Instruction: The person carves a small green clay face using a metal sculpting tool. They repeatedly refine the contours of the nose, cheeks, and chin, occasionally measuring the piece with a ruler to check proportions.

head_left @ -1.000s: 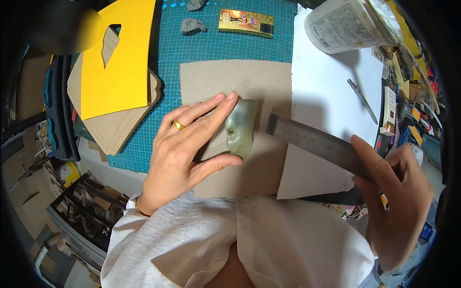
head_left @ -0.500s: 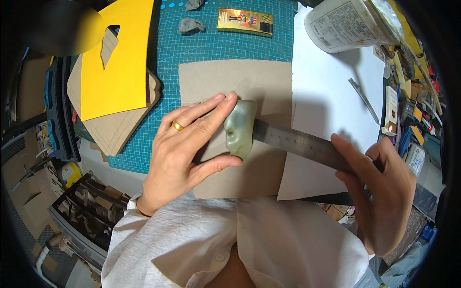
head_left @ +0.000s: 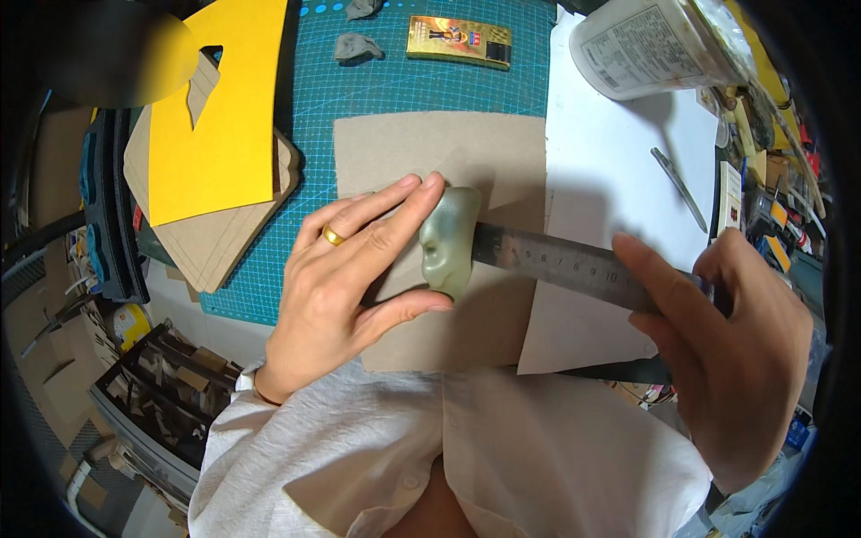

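A lump of grey-green clay (head_left: 448,240), smooth and slightly glossy, is lying on a sheet of brown cardboard (head_left: 448,152) that is resting on a teal gridded cutting mat (head_left: 404,85). The lump is rounded and oblong, its long axis running away from the person, with shallow dents pressed into its left face. The left hand (head_left: 354,278) is cradling it, fingers curling along the far side and thumb pressing the near end. A matte steel ruler (head_left: 560,262) is lying nearly crosswise, its left end meeting the clay's right side. The right hand (head_left: 726,341) is pinching the ruler's right end, fingers closing over it, above white paper (head_left: 619,161).
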A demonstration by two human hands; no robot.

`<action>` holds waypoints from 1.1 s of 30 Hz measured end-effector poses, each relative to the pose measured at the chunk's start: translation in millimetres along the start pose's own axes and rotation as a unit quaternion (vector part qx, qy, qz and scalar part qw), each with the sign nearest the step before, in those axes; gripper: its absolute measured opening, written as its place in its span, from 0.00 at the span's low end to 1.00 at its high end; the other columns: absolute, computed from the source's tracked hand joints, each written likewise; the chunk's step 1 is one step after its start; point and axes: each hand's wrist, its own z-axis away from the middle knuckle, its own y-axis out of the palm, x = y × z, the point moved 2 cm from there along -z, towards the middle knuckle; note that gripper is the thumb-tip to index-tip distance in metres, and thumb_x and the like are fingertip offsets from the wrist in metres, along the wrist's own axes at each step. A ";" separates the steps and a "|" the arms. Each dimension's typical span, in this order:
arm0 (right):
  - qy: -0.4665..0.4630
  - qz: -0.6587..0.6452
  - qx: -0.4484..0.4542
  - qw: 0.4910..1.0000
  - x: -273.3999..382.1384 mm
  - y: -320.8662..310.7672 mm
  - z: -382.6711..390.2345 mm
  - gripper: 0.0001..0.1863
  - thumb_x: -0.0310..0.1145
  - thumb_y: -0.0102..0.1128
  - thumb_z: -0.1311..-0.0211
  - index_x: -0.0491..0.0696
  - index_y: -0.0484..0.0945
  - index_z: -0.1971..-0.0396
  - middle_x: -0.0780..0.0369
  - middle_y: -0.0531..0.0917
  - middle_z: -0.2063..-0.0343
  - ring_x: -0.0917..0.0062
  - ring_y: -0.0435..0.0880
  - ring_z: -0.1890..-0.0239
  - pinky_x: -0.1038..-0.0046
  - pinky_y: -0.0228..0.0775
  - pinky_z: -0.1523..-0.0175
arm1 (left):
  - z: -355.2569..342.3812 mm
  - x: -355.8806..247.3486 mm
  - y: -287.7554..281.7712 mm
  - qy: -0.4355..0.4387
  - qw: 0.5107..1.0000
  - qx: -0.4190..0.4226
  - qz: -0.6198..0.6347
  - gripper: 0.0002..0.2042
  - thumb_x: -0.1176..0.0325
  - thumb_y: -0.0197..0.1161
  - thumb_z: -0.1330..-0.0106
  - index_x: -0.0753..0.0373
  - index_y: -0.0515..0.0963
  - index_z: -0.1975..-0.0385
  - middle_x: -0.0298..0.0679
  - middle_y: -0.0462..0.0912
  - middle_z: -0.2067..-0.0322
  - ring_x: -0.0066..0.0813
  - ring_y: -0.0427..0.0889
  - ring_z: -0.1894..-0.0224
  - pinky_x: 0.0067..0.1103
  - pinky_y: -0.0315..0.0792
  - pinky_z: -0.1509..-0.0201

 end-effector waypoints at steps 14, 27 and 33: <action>-0.024 0.059 0.003 0.998 18.9 -12.2 -4.9 0.24 0.32 0.74 0.55 0.54 0.87 0.53 0.63 0.66 0.78 0.76 0.68 0.80 0.73 0.62 0.76 | 1.6 0.2 -0.6 -0.004 1.000 0.002 -0.009 0.40 0.49 0.71 0.51 0.61 0.72 0.36 0.40 0.83 0.47 0.33 0.77 0.39 0.28 0.65 0.39; -0.011 0.067 0.001 0.998 23.7 -12.5 -3.8 0.24 0.31 0.75 0.56 0.53 0.87 0.53 0.63 0.67 0.78 0.76 0.68 0.79 0.73 0.63 0.75 | -0.5 -0.1 -0.9 0.006 1.000 -0.002 0.002 0.39 0.50 0.72 0.51 0.61 0.72 0.37 0.39 0.82 0.45 0.33 0.77 0.39 0.28 0.65 0.40; -0.007 0.065 0.001 0.998 22.4 -13.2 -2.8 0.24 0.31 0.75 0.56 0.53 0.87 0.53 0.63 0.68 0.78 0.76 0.69 0.79 0.73 0.64 0.75 | 0.0 -0.5 -1.4 0.003 1.000 -0.001 0.001 0.39 0.51 0.72 0.51 0.61 0.72 0.37 0.40 0.82 0.45 0.34 0.77 0.39 0.28 0.65 0.39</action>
